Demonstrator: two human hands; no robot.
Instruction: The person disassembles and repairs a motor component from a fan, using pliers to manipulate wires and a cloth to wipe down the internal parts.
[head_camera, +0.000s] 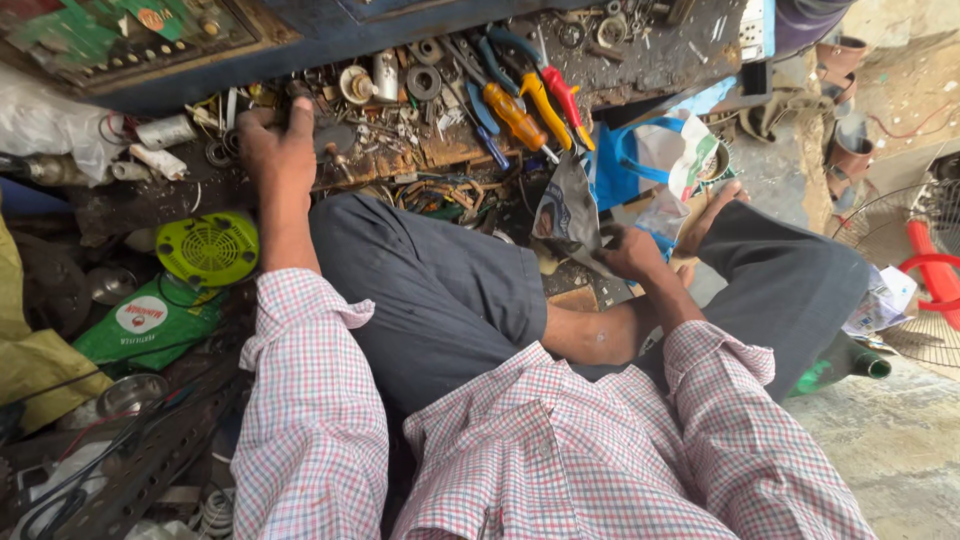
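While checked pink-and-white cotton sleeves fill the nearest part of the view, grey trousers cover the lap beyond them, soft and creased. Past the lap, the right hand (628, 250) is clamped on the lower end of a crumpled, shiny grey foil pouch (567, 212), fingers curled tight round it; the pouch stands up from the fist, wrinkled and pointed at the top. Just beyond that hand lies a blue bag (622, 160) with smooth plastic handles, and to its right a wire fan guard (925, 290) with a red hub. Farther out on the other side, the left hand (278, 140) rests palm down on the scarred wooden desk (440, 150), fingers bent and loosely together among scattered washers and metal bits; whether it grips anything I cannot tell. Below that hand sits a round lime-green slotted plastic cover (208, 248). To its right, farther back on the desk, lie an orange-handled screwdriver (513, 115) and red-and-yellow-handled pliers (553, 95).
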